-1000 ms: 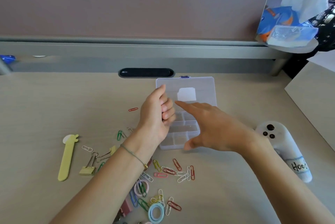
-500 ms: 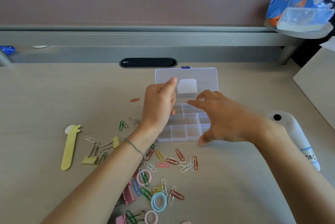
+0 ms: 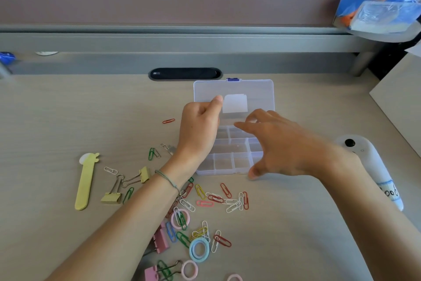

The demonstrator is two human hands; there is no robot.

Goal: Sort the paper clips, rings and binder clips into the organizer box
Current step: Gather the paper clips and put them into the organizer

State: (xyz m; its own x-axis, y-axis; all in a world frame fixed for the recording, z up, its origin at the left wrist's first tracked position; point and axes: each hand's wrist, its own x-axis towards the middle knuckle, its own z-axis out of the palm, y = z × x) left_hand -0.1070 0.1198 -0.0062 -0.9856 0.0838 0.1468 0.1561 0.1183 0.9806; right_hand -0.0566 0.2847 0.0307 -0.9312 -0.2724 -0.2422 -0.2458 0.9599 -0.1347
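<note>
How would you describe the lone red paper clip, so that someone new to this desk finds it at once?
Start at the clear organizer box in the middle of the desk, then look just past the left hand to its left side. The red paper clip lies there alone on bare wood, far from the mixed pile near the person.

You've got a pale wood-grain laminate worktop [image 3: 68, 121] there, matt and smooth. The clear compartmented plastic organizer box [image 3: 230, 162] looks slightly frosted, a bit glossy on its open lid. Near the front edge, the coloured wire paper clips [image 3: 225, 190] look coated, the yellow binder clips [image 3: 111, 197] have shiny metal handles, and the pastel rings [image 3: 199, 249] look like smooth plastic.
</note>
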